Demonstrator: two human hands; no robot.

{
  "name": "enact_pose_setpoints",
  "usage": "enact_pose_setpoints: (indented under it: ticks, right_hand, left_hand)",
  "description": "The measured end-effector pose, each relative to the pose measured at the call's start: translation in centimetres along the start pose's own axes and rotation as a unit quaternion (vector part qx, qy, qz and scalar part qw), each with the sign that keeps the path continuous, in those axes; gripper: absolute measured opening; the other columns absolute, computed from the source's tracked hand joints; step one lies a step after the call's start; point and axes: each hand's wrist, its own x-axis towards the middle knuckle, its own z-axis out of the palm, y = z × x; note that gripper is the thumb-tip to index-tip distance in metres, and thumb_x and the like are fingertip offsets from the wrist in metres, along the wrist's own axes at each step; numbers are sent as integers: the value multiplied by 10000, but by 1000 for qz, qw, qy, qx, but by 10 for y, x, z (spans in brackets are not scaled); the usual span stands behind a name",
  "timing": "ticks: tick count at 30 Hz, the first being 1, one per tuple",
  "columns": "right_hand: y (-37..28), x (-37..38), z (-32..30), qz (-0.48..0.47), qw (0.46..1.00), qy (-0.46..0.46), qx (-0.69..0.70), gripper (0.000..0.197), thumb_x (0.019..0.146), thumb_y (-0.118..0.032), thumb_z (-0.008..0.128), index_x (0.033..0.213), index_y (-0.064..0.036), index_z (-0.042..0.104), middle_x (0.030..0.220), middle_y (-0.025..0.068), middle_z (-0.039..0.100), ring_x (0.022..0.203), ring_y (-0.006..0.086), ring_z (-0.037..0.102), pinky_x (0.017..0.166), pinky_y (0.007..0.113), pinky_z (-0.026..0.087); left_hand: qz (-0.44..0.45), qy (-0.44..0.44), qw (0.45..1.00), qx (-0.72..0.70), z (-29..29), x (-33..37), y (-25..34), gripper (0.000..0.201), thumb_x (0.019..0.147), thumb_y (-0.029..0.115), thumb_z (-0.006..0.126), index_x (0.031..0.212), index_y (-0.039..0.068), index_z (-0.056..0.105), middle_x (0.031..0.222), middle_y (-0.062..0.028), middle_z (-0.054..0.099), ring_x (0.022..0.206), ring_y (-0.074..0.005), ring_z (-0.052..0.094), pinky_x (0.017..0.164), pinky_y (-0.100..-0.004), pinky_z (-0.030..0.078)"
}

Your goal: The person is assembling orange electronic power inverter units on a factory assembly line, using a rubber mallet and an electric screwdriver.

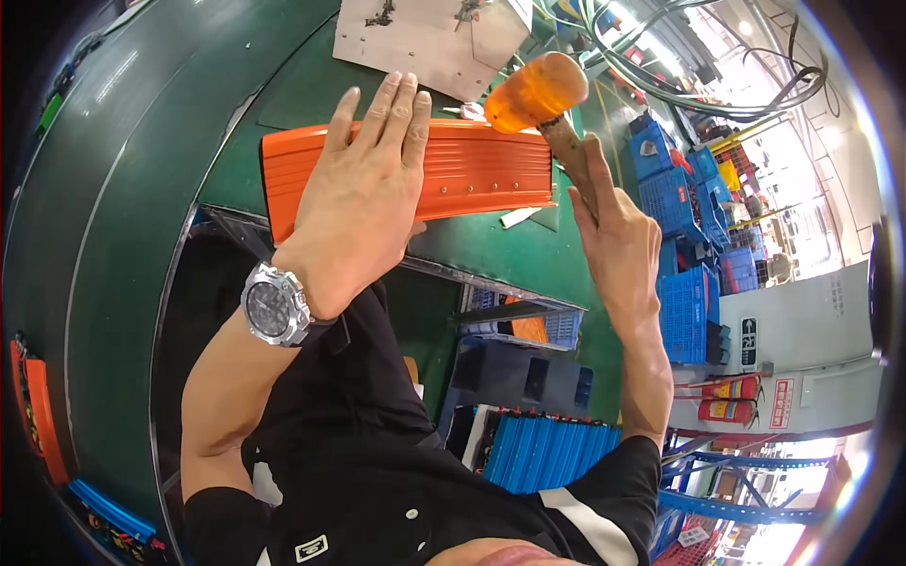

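Note:
An orange ribbed metal housing (486,170) with a row of small screws along it lies on the green bench top. My left hand (368,189) rests flat on its left part, fingers stretched toward the far edge. In my right hand (613,222) is a mallet (538,91) with a translucent orange head, gripped by its wooden handle with one finger laid along it. The mallet head is raised at the housing's far right corner; whether it touches there I cannot tell.
A pale board (429,42) stands at the bench's back. To the left runs a long green surface (104,236). Blue crates (684,311) are stacked at right, near fire extinguishers (727,401). Below the bench are a grey-blue bin (519,377) and blue ribbed housings (547,453). Cables (698,104) hang at upper right.

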Motion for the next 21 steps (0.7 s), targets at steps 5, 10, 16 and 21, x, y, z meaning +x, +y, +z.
enact_pose_setpoints:
  ticks: [5, 10, 16, 21]
  right_hand:
    - [1, 7, -14, -32, 980, 184, 68, 666, 944, -217, 717, 1558, -237, 460, 904, 198, 727, 752, 365, 730, 627, 430, 568]
    - [2, -22, 9, 4, 1000, -20, -11, 725, 910, -42, 652, 1570, -250, 435, 1058, 228, 719, 827, 388, 719, 715, 421, 569]
    - [1, 9, -20, -18, 993, 114, 33, 780, 901, -71, 673, 1602, -208, 360, 868, 200, 679, 710, 384, 692, 647, 448, 568]
    - [-10, -15, -3, -9, 998, -40, -53, 765, 907, -48, 659, 1594, -244, 387, 936, 242, 703, 761, 414, 696, 685, 461, 574]
  left_hand:
    - [-9, 41, 997, 65, 12, -5, -5, 1073, 803, 326, 842, 1595, -49, 223, 1664, -174, 275, 1566, -282, 224, 1282, -449, 185]
    - [9, 73, 996, 54, 10, 8, 2, 1017, 771, 283, 857, 1549, -70, 305, 1585, -205, 392, 1508, -300, 336, 1253, -424, 261]
    - [2, 81, 995, 58, 10, -3, -3, 882, 715, 213, 886, 1428, -81, 456, 1371, -192, 582, 1323, -303, 529, 1159, -389, 391]
    - [10, 28, 999, 26, 0, -2, 2, 847, 681, 152, 886, 1391, -76, 486, 1299, -176, 615, 1233, -298, 584, 1111, -382, 433]
